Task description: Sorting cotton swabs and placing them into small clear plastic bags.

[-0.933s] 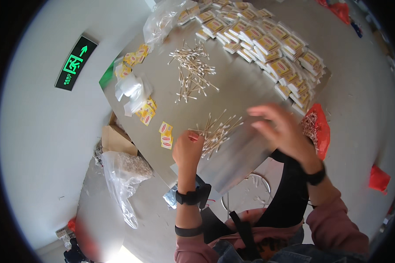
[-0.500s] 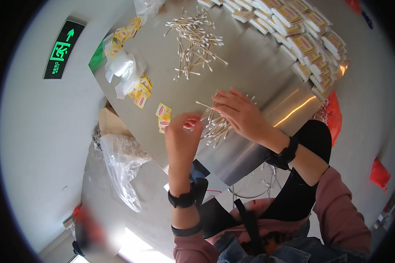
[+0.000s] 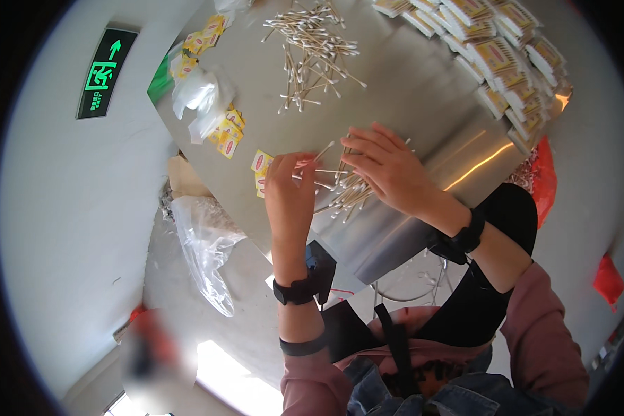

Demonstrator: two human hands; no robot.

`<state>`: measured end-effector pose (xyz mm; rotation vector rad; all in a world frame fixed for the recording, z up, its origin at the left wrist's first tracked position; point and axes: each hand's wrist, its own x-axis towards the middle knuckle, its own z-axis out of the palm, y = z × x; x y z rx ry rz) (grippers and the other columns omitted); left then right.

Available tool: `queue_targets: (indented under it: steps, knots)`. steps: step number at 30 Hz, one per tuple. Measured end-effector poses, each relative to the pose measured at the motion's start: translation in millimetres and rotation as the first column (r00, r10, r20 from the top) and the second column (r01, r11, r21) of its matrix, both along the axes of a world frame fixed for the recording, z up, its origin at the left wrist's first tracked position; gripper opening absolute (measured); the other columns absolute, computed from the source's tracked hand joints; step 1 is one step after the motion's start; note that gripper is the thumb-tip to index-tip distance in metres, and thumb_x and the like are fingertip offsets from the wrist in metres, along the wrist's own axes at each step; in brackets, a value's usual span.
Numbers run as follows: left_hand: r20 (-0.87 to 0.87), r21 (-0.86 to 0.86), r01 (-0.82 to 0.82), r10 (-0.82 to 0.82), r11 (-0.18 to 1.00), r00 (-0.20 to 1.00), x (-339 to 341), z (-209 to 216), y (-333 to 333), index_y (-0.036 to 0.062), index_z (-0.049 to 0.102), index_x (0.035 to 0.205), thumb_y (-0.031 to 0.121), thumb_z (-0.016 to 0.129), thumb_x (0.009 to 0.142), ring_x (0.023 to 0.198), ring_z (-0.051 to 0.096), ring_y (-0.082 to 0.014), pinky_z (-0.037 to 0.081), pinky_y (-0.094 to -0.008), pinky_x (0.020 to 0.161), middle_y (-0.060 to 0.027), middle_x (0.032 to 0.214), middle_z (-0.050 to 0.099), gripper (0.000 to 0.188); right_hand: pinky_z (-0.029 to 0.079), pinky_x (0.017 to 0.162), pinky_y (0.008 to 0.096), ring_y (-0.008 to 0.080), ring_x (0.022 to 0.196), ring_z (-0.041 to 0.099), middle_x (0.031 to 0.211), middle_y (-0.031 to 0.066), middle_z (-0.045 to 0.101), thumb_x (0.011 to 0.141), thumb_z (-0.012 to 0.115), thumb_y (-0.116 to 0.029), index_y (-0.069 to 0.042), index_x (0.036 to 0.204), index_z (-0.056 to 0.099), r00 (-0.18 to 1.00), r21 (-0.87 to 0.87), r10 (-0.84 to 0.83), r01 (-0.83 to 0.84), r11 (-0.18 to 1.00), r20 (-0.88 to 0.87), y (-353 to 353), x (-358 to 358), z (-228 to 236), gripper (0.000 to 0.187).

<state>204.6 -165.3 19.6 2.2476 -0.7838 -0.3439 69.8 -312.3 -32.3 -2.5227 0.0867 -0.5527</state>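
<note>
Many filled packs (image 3: pixel 496 59) lie heaped at the tabletop's (image 3: pixel 409 90) far right, seemingly done; a far heap (image 3: pixel 315 35) and near pile (image 3: pixel 353 193) of cotton swabs are loose. My left hand (image 3: pixel 290 191) pinches a few swabs (image 3: pixel 324 150); my right hand (image 3: pixel 395 173) covers the near pile, holding what I cannot tell.

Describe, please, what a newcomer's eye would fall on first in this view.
The glowing green-and-black running-figure sign on the white wall, upper left, probably wins. Next come the heaped flat yellow-and-white packets, upper right on the grey metal table, and the white-tipped cotton swabs between left hand and right hand.
</note>
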Motion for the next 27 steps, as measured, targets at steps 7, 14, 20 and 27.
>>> queue_targets:
  steps: [7, 14, 20, 27]
  knots:
    - [0.226, 0.084, 0.240, -0.253, 0.967, 0.941, 4.6, 5.6, 16.8, 0.0082, 0.070, 0.101, 0.003, 0.072, 0.075, 0.105, 0.060, -0.0276, 0.043, -0.0419, 0.096, -0.0051, 0.101, 0.067, 0.026, 0.029, 0.117, 0.0453, 0.0241, 0.135, 0.045, 0.133, 0.0067, 0.057, 0.084, 0.066, -0.010, -0.008, 0.114, 0.064, 1.000, -0.036, 0.014, -0.015, 0.999, -0.022, -5.2, 1.0, 3.4, 0.030]
    - [0.310, 0.084, 0.240, -0.254, 0.967, 0.916, 13.3, -7.8, 20.4, 0.0108, 0.071, 0.093, 0.006, 0.076, 0.072, 0.093, 0.060, -0.0269, 0.046, -0.0408, 0.085, -0.0034, 0.092, 0.067, 0.022, 0.032, 0.116, 0.0466, 0.0255, 0.134, 0.046, 0.130, 0.0075, 0.059, 0.087, 0.065, -0.009, -0.006, 0.113, 0.065, 0.999, 0.005, 0.038, -0.038, 0.999, 0.007, -4.9, 3.9, 7.0, 0.026]
    - [0.341, 0.021, 0.210, -0.205, 0.977, 0.918, 20.3, -19.0, 18.7, 0.0097, 0.071, 0.080, 0.006, 0.075, 0.074, 0.083, 0.061, -0.0254, 0.047, -0.0388, 0.077, -0.0031, 0.080, 0.066, 0.009, 0.036, 0.113, 0.0474, 0.0274, 0.127, 0.052, 0.123, 0.0075, 0.059, 0.085, 0.065, -0.006, -0.007, 0.109, 0.066, 0.999, -0.001, 0.015, -0.015, 1.000, 0.038, -4.2, 3.0, 3.3, 0.024]
    - [0.218, -0.089, 0.124, -0.102, 0.988, 0.971, 5.5, -26.7, -5.6, 0.0081, 0.069, 0.081, 0.004, 0.073, 0.074, 0.079, 0.062, -0.0287, 0.048, -0.0399, 0.074, -0.0069, 0.077, 0.064, 0.009, 0.043, 0.101, 0.0471, 0.0315, 0.111, 0.056, 0.110, 0.0080, 0.059, 0.081, 0.069, -0.006, -0.008, 0.104, 0.066, 0.997, -0.034, 0.005, -0.003, 0.999, 0.080, -2.1, 0.7, 4.6, 0.023]
